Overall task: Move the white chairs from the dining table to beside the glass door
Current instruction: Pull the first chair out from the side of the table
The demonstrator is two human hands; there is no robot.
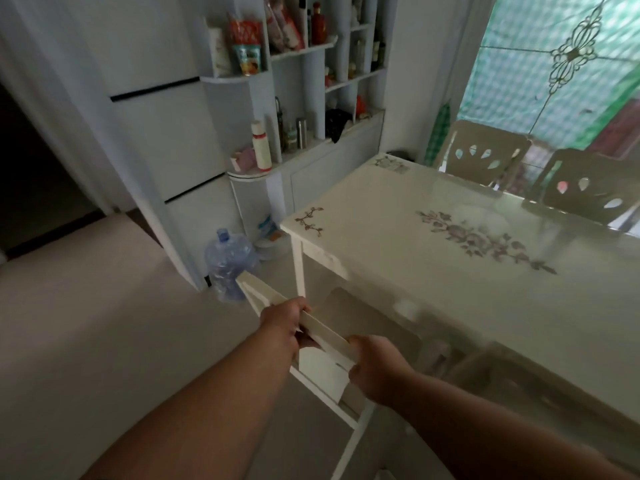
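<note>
While both hands [284,320] [372,365] clutch it, chair back [322,325] runs diagonally up-left.

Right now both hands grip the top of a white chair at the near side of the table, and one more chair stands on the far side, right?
Not quite. The head view shows two chairs on the far side; both hands do grip the near chair.

Cream table [398,237] with purple flowers; white chair [325,330]
</note>
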